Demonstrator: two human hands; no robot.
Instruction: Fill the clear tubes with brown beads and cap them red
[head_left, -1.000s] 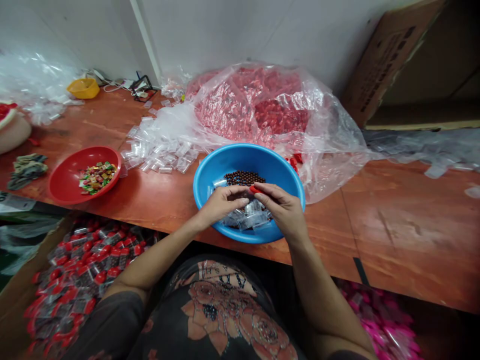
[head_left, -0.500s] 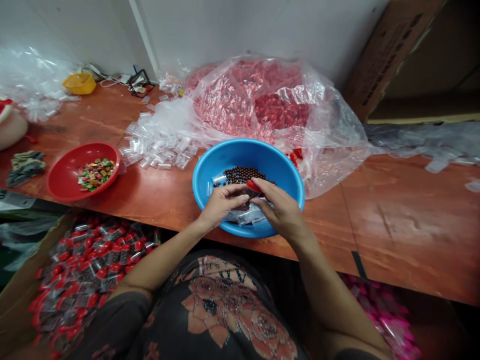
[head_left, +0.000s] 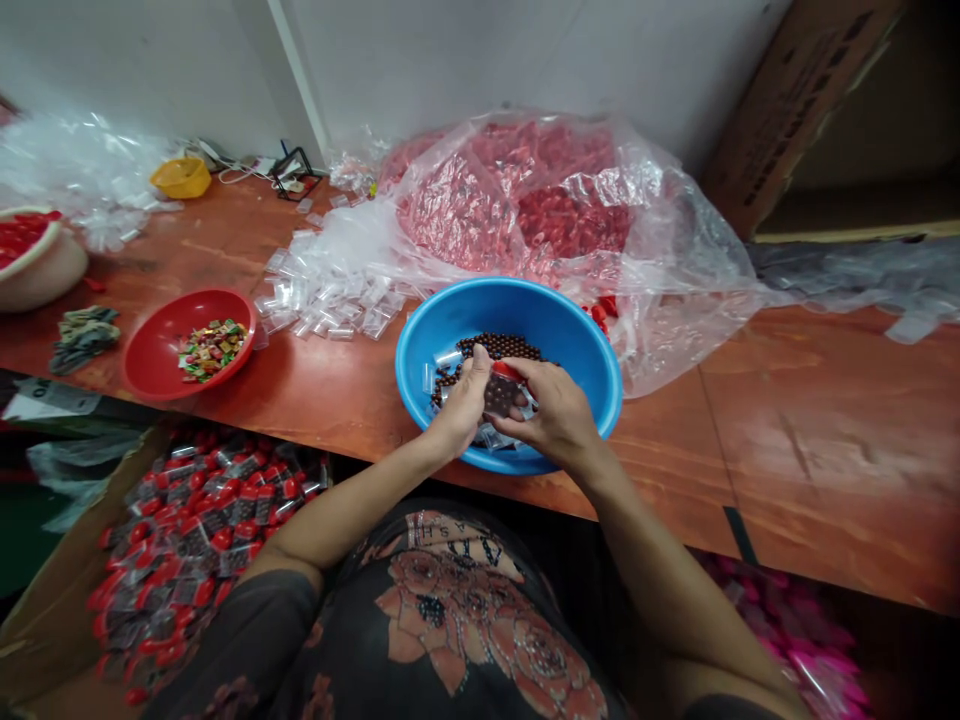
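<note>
Over the blue basin (head_left: 416, 335), both of my hands are closed on a small clear container (head_left: 499, 395) with a red cap and dark round beads showing through its wall. My left hand (head_left: 459, 410) grips its left side, thumb pointing up. My right hand (head_left: 551, 405) has fingers at the red cap and around the right and lower side. Dark brown beads (head_left: 506, 345) lie in the basin behind my hands. Several clear empty containers (head_left: 448, 358) are in there too, partly hidden by my hands.
Behind the basin lies a large clear bag (head_left: 570, 215) of red caps, beside a pile of clear containers (head_left: 330, 290). A red bowl (head_left: 142, 350) holds small colourful pieces. At lower left, a carton (head_left: 45, 590) is full of red-capped containers (head_left: 202, 530).
The container has turned more upright, so its bead-filled side now shows. My left thumb has lifted from its lower edge to point up. The view has shifted slightly left.
</note>
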